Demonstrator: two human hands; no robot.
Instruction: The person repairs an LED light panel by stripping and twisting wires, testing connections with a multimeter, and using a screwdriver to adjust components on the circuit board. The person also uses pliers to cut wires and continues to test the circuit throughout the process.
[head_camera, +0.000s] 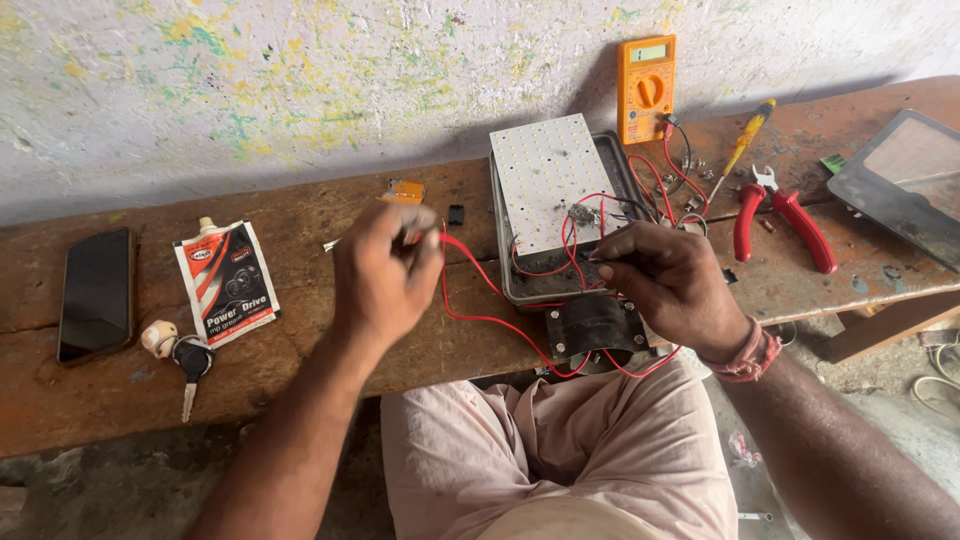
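Observation:
My left hand (385, 270) is raised over the wooden bench (300, 300), fingers closed on the end of a red wire (480, 285) and a thin tool; it is blurred. My right hand (665, 280) pinches wires at the near edge of a grey metal lamp housing (515, 285). A white LED board (550, 180) lies tilted in that housing. Red wires loop from the board down to a black cylindrical part (595, 325) at the bench edge.
An orange multimeter (645, 88) leans on the wall with its leads by the housing. A yellow screwdriver (745, 140), red pliers (785, 215) and a dark glass panel (900, 180) lie right. A phone (95, 295), a sachet (228, 280) and a key (190, 365) lie left.

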